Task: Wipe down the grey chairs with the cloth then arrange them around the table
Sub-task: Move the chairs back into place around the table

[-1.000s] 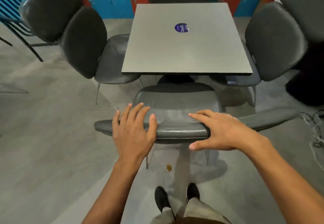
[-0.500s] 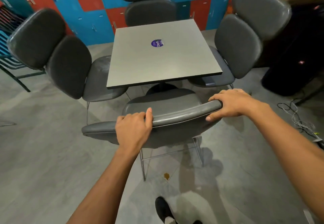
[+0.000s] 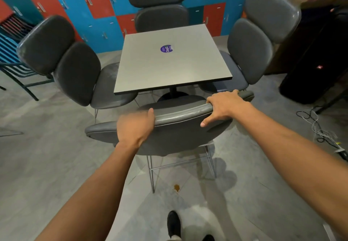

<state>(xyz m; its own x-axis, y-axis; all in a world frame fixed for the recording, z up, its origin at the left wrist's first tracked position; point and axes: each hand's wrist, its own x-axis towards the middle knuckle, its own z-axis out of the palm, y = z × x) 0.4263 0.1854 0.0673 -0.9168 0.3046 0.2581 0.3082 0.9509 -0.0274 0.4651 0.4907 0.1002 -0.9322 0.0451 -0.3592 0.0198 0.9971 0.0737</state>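
Four dark grey padded chairs (image 3: 169, 127) ring a pale grey worktop (image 3: 169, 67) edged in black, with a round purple sticker (image 3: 166, 48) near its middle. The lockers (image 3: 90, 9) behind form a patchwork of blue, teal and red. The floor (image 3: 47, 165) is mottled grey with one small brown stain (image 3: 176, 187). A black shoe (image 3: 173, 223) shows below.

Your left hand (image 3: 134, 126) is motion-blurred; your fingers vanish behind the near chair (image 3: 175, 127) backrest; its seat hides under the table (image 3: 169, 65); your shoe (image 3: 173, 223) is cut off below.
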